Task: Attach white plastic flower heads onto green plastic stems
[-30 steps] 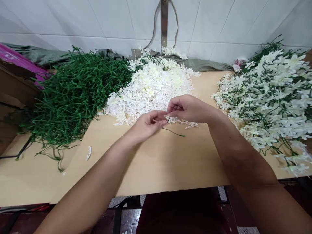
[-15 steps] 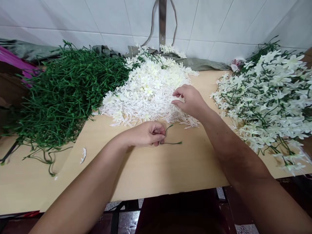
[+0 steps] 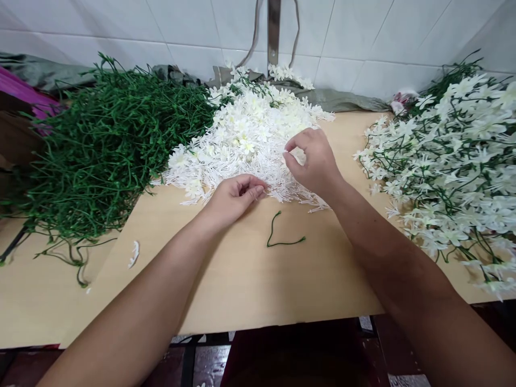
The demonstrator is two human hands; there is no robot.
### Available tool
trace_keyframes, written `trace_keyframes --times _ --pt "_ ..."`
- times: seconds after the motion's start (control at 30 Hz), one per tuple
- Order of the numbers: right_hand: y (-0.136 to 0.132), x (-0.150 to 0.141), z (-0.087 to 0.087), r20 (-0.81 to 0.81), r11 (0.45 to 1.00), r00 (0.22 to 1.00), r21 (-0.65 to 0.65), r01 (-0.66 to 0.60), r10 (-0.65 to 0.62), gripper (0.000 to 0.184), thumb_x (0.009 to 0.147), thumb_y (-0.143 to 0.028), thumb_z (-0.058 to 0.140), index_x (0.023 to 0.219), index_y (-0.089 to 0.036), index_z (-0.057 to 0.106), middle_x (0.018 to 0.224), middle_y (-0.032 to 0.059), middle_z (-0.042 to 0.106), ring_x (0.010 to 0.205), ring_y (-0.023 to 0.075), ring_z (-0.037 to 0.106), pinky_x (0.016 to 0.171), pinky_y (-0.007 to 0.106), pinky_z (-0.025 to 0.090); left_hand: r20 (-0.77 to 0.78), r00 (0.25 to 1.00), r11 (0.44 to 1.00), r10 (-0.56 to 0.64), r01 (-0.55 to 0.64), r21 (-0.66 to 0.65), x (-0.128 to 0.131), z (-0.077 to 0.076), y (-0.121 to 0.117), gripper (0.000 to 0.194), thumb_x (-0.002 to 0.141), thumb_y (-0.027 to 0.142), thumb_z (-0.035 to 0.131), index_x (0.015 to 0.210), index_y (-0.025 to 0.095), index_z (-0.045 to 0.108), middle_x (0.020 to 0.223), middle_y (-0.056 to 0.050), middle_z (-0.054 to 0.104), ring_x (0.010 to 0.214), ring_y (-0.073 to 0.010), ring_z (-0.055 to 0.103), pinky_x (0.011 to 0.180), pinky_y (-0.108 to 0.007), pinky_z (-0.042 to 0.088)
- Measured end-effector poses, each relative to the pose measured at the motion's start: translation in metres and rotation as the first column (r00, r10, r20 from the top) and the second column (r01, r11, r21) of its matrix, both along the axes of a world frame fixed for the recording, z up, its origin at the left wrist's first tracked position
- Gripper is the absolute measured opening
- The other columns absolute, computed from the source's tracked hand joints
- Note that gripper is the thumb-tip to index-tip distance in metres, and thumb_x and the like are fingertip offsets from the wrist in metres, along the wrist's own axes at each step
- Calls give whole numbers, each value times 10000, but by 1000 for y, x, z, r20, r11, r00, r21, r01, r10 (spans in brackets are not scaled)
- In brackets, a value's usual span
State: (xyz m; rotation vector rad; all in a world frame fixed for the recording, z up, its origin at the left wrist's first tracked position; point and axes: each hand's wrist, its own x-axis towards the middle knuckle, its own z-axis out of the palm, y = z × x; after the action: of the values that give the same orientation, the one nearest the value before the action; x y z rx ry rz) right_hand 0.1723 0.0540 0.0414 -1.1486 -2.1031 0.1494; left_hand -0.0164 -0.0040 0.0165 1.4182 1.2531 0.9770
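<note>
My left hand (image 3: 238,196) is closed in a pinch at the front edge of a heap of thin white artificial stamens (image 3: 226,172). Whatever its fingertips grip, if anything, does not show. Over the right part of that heap is my right hand (image 3: 313,161), thumb and forefinger curled almost together. What may be between them is too small to make out against the white. A bent green plastic stem (image 3: 278,243) lies on the table in front of both hands. White artificial flower heads (image 3: 245,131) are piled behind the stamens.
A large pile of green stems (image 3: 121,145) covers the left of the table (image 3: 242,290). Flowers joined to stems (image 3: 451,177) are heaped at the right. A small white piece (image 3: 134,254) lies at front left. A tiled wall (image 3: 185,32) stands behind.
My left hand has let go of the green stem, which now lies on the table, and has moved up to the white heap. My right hand stays over the heap, its fingers slightly shifted.
</note>
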Motion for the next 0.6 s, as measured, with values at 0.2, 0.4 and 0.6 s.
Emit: trace_keyframes --times 0.2,0.4,0.6 --pt "-15 -11 12 -326 949 933 -217 -231 152 175 759 -98 505 656 -207 415 888 47 579 857 149 558 701 305 493 59 982 973 177 -184 142 7 -1 2 290 745 330 707 977 155 703 856 -50 696 694 -123 561 616 -239 430" --pt "-8 -7 7 -412 884 907 -387 -262 88 109 791 -111 513 747 -208 488 689 11 513 633 121 523 568 293 477 -293 874 892 388 -275 359 -37 14 7 122 769 237 652 830 178 739 706 -19 673 627 -127 544 619 -269 419" --pt "-8 -11 2 -378 846 918 -443 -296 123 76 825 -144 567 824 -207 525 671 -8 499 612 103 502 537 262 440 -605 761 948 234 -39 317 -56 9 9 197 727 274 680 891 194 755 799 -38 657 648 -141 523 636 -297 397"
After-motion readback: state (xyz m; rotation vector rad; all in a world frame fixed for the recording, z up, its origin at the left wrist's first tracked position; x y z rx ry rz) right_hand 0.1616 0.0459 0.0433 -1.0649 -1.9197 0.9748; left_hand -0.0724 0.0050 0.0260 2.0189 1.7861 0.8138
